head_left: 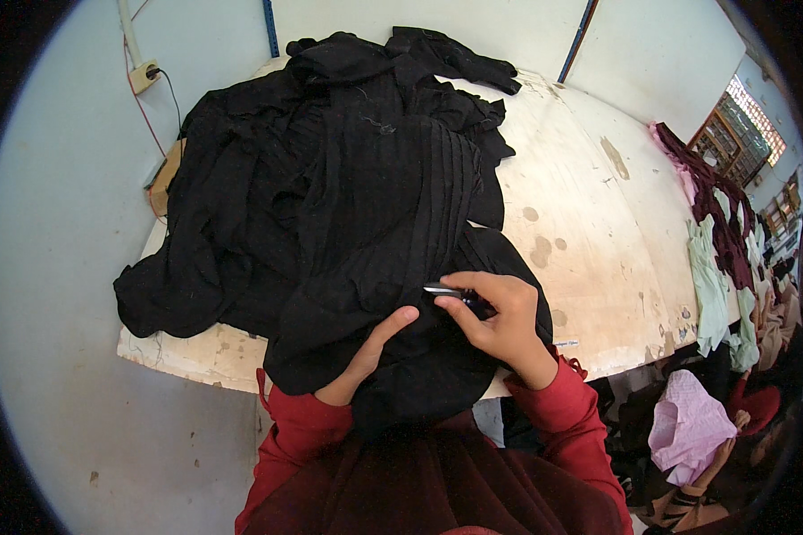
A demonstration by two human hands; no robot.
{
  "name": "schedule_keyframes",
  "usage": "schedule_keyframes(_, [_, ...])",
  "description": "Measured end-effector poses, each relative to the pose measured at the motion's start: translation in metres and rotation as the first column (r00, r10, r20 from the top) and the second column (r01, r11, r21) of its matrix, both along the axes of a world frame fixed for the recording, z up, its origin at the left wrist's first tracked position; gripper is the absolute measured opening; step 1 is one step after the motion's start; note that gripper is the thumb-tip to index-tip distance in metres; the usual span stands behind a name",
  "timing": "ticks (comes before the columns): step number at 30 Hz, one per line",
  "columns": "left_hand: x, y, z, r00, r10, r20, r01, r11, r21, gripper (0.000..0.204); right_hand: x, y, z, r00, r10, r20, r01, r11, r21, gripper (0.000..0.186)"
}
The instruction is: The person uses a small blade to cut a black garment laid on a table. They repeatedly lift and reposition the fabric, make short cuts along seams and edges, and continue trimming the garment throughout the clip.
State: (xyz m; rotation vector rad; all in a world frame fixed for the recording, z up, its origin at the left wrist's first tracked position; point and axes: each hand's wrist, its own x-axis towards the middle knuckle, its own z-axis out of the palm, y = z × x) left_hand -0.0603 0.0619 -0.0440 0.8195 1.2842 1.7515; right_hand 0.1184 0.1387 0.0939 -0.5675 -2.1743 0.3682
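Note:
A large heap of black fabric garments, with a band of narrow pleats, lies on the table and hangs over its front edge. My right hand grips a small black tool with a silver edge, perhaps thread snips, just above the fabric below the pleats. My left hand holds the black cloth to the lower left of the tool, thumb on top and other fingers hidden in the fabric.
The pale, stained tabletop reaches right, where maroon and mint garments hang. A power socket with cords is on the left wall. At lower right, another person's hand holds pink fabric.

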Motion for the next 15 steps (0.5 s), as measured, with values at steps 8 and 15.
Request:
schedule_keyframes(8, [0.003,-0.001,0.018,0.988,-0.083,0.132,0.076,0.996,0.055,0.057,-0.006,-0.001,0.006,1.000,-0.003,-0.015,0.002,0.999,-0.036,0.020])
schedule_keyframes(15, [0.009,-0.009,0.050,0.928,-0.201,0.313,0.198,0.979,0.042,0.047,-0.013,0.006,0.002,0.999,0.043,0.012,-0.044,0.997,0.068,0.020])
